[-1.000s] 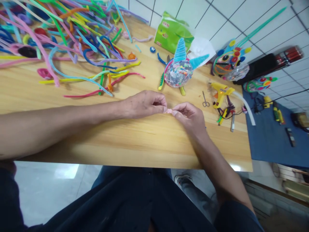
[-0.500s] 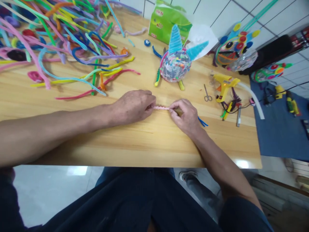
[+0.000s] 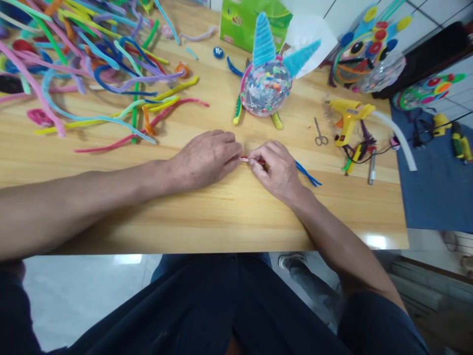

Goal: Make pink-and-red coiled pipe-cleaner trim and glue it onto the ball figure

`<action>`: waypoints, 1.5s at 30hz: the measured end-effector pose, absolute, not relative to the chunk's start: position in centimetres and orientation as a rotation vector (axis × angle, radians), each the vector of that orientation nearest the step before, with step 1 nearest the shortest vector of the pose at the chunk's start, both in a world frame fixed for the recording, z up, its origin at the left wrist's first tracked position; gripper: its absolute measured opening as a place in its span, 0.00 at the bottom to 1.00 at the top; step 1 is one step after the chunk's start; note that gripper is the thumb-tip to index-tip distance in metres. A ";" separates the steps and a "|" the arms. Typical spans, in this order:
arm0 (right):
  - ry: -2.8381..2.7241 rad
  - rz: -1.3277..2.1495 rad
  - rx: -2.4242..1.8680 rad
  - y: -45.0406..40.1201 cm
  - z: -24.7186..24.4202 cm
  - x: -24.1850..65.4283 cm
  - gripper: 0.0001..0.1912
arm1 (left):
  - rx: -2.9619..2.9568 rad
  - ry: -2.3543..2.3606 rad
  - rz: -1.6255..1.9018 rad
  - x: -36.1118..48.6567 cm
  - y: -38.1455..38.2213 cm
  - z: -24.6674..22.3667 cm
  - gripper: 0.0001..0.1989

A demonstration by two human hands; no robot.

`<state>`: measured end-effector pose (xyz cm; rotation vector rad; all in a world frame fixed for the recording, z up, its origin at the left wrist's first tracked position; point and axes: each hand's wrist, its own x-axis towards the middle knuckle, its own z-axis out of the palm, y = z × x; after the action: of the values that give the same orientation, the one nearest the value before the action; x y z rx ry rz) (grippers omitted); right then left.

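Observation:
Between my hands runs a short pink twisted pipe cleaner (image 3: 244, 159), mostly hidden by my fingers. My left hand (image 3: 210, 157) is closed on its left end, knuckles up, over the wooden table. With thumb and fingers pinched, my right hand (image 3: 275, 167) grips the other end. A bit of red shows by the right fingers; I cannot make out what it belongs to. Blue pipe cleaners (image 3: 308, 173) lie just past my right hand. Beyond the hands stands a clear ball (image 3: 266, 88) filled with coloured bits, with two light-blue pipe-cleaner ears (image 3: 263, 40).
A heap of coloured pipe cleaners (image 3: 107, 64) covers the table's left side. At the back is a green tissue pack (image 3: 240, 24). Small scissors (image 3: 320, 134), a yellow glue gun (image 3: 347, 116) with a cord and a cutter knife (image 3: 372, 167) lie to the right. Yellow-handled pliers (image 3: 237, 111) rest under the ball.
My hands have come closer together, so less of the pink pipe cleaner shows between them. The right hand has moved left. The whole view has shifted slightly.

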<state>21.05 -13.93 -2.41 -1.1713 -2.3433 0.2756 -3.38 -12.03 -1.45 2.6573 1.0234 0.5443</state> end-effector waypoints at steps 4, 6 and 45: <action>-2.392 0.240 -1.143 -13.8 -2.5 21.1 0.08 | 2.695 0.996 0.545 -2.9 -11.8 -2.1 0.15; -2.417 0.217 -1.117 -13.7 -2.6 21.2 0.08 | 2.688 0.982 0.547 -2.8 -11.8 -2.2 0.16; -2.406 0.294 -1.127 -13.3 -3.2 21.3 0.10 | 2.622 0.959 0.223 -6.3 -11.1 1.2 0.14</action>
<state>21.31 -13.34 -3.16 -1.1274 -2.4057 0.2944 -6.32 -11.05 1.16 2.6222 0.9587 0.2229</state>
